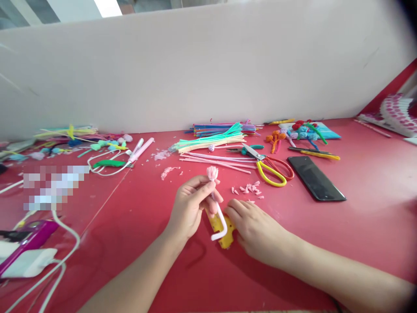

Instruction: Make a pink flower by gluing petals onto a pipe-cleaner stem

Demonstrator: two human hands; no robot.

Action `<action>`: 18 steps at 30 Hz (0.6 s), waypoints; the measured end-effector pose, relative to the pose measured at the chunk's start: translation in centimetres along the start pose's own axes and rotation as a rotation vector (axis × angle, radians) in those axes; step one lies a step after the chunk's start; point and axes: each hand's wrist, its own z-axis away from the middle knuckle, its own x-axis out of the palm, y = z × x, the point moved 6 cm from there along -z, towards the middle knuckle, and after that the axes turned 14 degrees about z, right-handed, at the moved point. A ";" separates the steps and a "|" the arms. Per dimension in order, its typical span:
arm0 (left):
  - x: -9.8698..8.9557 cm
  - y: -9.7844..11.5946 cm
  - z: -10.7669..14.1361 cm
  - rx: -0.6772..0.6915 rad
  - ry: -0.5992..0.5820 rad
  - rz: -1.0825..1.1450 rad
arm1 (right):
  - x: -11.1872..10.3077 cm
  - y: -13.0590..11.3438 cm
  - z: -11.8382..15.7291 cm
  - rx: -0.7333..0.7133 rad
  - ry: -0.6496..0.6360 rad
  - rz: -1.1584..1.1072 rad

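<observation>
My left hand (192,204) pinches a pink pipe-cleaner flower (212,173) between thumb and fingers, just below its tufted head. The pale pink stem (223,221) hangs down from the grip and bends into a hook at its lower end. Behind that stem a yellow glue gun (224,239) lies low over the red table, partly covered. My right hand (256,226) is closed at the glue gun's right side, its fingers curled down onto it; the fingertips are partly hidden. Small pink clippings (249,188) are scattered just beyond my right hand.
Scissors (272,169) with red and yellow handles and a black phone (316,178) lie to the right. Bundles of pipe cleaners (211,141) sit by the white partition (208,65). A pink corded tool (141,150) and white cables (70,230) are at left.
</observation>
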 end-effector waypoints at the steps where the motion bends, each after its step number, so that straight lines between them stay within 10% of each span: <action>1: -0.1 0.3 0.0 0.029 0.019 -0.004 | -0.3 0.4 0.0 0.025 0.024 0.008; 7: -0.4 1.3 0.3 0.116 0.107 -0.039 | -3.1 4.5 0.2 0.295 0.294 -0.182; 11: -0.5 0.6 0.3 0.077 0.129 -0.024 | -4.6 4.5 1.0 0.229 0.537 -0.359; 18: -0.5 -0.3 0.2 0.047 0.086 -0.008 | -4.2 3.1 2.0 0.104 0.550 -0.290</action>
